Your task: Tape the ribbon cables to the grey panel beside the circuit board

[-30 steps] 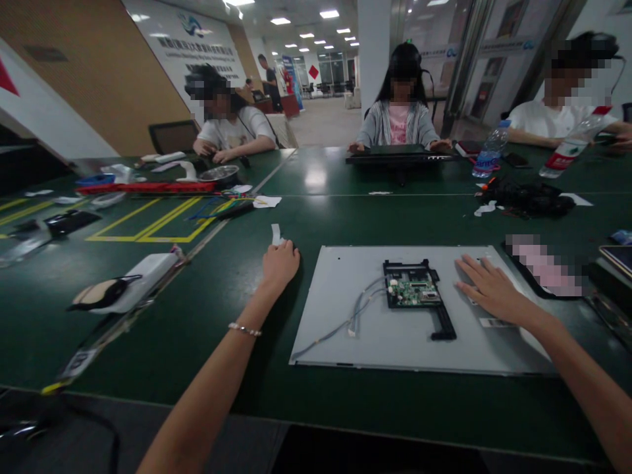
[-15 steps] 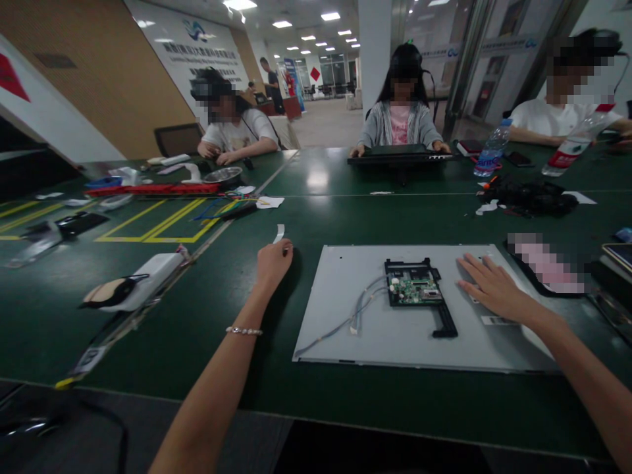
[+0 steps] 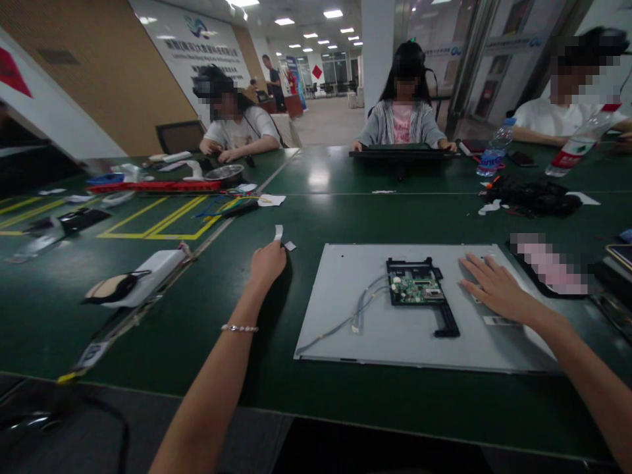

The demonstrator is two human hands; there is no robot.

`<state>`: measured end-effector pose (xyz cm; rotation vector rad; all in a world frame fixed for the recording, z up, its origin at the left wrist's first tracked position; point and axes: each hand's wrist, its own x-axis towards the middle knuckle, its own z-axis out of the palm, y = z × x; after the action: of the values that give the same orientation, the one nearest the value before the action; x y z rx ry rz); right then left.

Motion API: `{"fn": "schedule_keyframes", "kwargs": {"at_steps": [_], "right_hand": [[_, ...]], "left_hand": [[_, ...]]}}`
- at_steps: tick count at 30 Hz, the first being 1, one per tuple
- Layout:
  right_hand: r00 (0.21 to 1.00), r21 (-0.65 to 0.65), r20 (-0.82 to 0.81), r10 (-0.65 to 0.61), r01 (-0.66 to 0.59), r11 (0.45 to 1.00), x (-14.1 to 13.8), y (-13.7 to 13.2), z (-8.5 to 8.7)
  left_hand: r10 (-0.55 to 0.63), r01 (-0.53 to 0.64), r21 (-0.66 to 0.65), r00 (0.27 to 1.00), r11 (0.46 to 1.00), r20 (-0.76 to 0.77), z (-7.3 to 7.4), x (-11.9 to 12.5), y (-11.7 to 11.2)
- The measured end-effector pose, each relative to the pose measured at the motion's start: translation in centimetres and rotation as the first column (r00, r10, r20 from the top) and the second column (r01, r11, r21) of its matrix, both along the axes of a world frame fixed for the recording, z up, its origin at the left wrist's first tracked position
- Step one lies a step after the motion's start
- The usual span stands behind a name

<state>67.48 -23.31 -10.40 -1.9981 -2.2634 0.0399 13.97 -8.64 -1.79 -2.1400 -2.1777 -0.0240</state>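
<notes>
My left hand (image 3: 268,264) rests over the green table with its fingers curled together; what is in them, if anything, is hidden. A white strip (image 3: 279,232) shows just beyond its knuckles, and a small white piece (image 3: 290,246) is close beside the fingertips on the right. A flat grey display panel (image 3: 340,289) lies on the table. My right hand (image 3: 494,283) is on its right part, fingers spread flat. On the panel sits a green circuit board (image 3: 417,291) in a black plastic bracket (image 3: 448,322), with grey cables (image 3: 336,330) running left.
A white power strip (image 3: 148,280) with a round beige-and-black item on it lies left. Black tangled gear (image 3: 533,196) and two bottles, one blue-labelled (image 3: 492,151), are at far right. A phone-like pink item (image 3: 550,266) borders the panel. Three people sit opposite, one holding a dark screen (image 3: 402,157).
My left hand has moved slightly left and toward me, and the small white piece now shows beside its fingers. The right hand stays flat on the panel.
</notes>
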Motion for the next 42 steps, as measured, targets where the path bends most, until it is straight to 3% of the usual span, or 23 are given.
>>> {"fn": "schedule_keyframes", "kwargs": {"at_steps": [5,11,15,18,23,28,32,37,42], "right_hand": [[1.000,-0.024,0.008,-0.002,0.002,1.000,-0.3,0.1,0.7],[1.000,-0.030,0.002,-0.022,0.022,0.999,-0.8,-0.3,1.1],[1.000,-0.009,0.005,-0.013,0.013,1.000,-0.4,-0.1,0.2],[1.000,-0.003,0.004,-0.003,0.003,1.000,-0.1,0.0,-0.3],[1.000,0.012,-0.006,0.011,-0.011,1.000,0.2,0.1,-0.5],[1.000,0.023,-0.019,0.014,-0.014,1.000,0.2,0.0,-0.6],[1.000,0.025,0.003,0.009,-0.009,1.000,0.2,-0.1,-0.6],[1.000,0.006,0.001,-0.024,0.024,1.000,-0.4,-0.4,0.3],[1.000,-0.013,-0.001,-0.028,0.028,1.000,-0.8,-0.5,1.1]], "left_hand": [[0.139,-0.138,-0.199,0.990,0.970,-0.011,1.7,2.8,-2.3],[0.172,-0.178,-0.081,0.982,0.981,-0.079,2.8,3.7,-2.9],[0.020,-0.009,0.104,0.995,0.995,-0.101,2.3,1.8,-1.8],[-0.151,0.163,0.132,0.984,0.978,-0.090,1.0,0.5,-0.7],[-0.164,0.170,0.147,0.985,0.974,-0.048,-0.6,-0.4,0.7],[-0.226,0.241,0.257,0.970,0.936,-0.087,-0.4,0.1,0.6],[-0.418,0.387,0.345,0.908,0.855,0.017,0.5,3.6,-0.7],[-0.714,0.676,0.325,0.700,0.661,-0.005,1.6,12.6,-3.2],[-0.830,0.818,0.258,0.550,0.514,-0.090,2.0,20.4,-4.3]]}}
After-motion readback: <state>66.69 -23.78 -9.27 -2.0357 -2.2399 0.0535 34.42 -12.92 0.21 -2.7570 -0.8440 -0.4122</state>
